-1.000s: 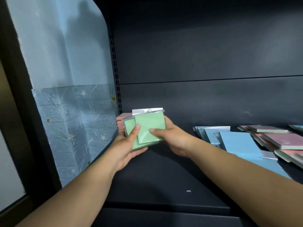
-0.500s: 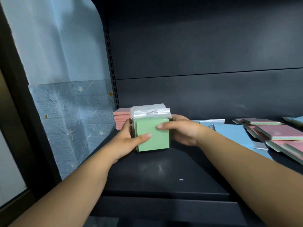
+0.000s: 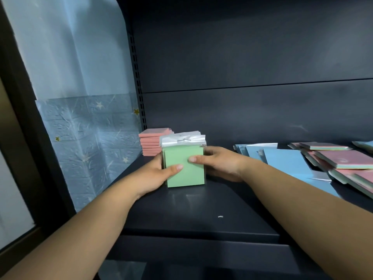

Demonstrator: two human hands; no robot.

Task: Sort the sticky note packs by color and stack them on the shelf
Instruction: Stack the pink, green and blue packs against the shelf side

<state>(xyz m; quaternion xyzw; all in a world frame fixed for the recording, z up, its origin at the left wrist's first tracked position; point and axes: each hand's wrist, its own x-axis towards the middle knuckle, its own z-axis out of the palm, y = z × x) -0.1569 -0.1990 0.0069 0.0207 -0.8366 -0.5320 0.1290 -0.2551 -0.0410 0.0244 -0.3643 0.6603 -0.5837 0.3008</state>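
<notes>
The green packs stand upright on the shelf, squeezed between my hands. My left hand grips their left side, thumb across the front; my right hand grips the right side. Just behind sits the pink stack; blue packs lie to the right.

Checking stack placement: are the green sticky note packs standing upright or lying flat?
Upright: green sticky note packs stand on edge on the dark shelf, hanger tabs up.
</notes>
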